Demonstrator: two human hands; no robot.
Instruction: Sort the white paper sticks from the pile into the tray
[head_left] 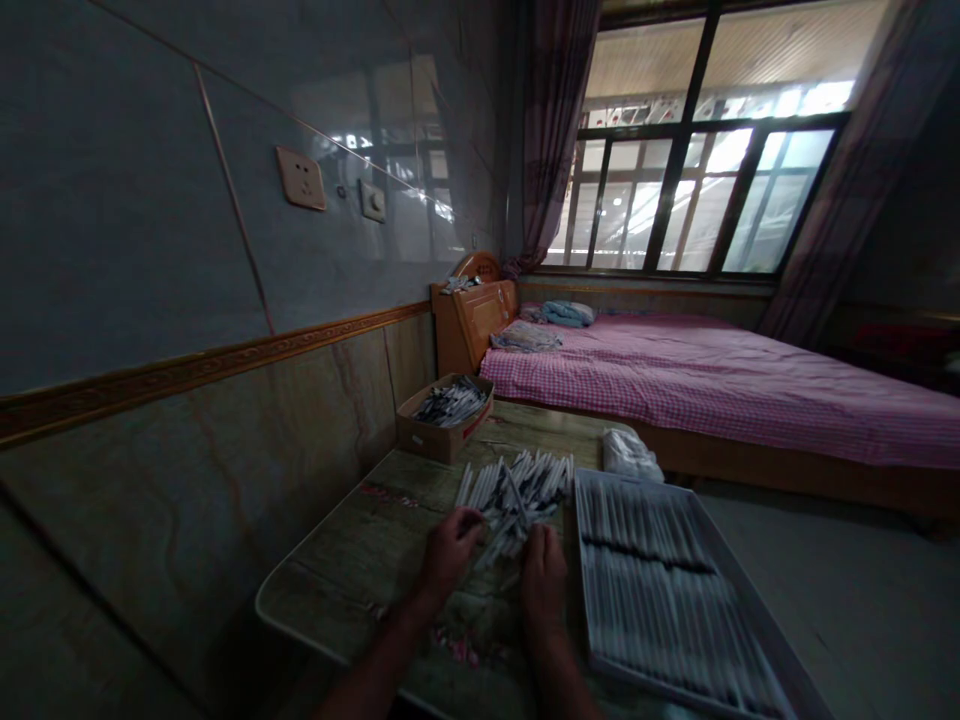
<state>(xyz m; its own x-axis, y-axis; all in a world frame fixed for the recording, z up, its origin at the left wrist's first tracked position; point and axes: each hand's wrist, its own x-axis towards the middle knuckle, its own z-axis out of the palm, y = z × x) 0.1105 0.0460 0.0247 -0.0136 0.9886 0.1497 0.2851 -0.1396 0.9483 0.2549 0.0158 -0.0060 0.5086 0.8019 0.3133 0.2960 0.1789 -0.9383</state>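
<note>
A loose pile of slim white and dark pen-like sticks (517,490) lies on the table, some crossing each other. At the pile's near left edge is my left hand (450,550), its fingers curled in and closed. My right hand (544,575) is closed at the near right side of the pile, knuckles up. What either hand grips, if anything, is hidden by the fingers and the blur. To the right, a shallow pale tray (585,590) holds two rows of similar sticks laid side by side.
A cardboard box (427,438) with more sticks stands at the table's back left, against the tiled wall. Behind the tray lies a clear plastic bag (630,455). The table (337,570) has rounded corners. A bed (675,370) with a pink checked cover stands beyond it.
</note>
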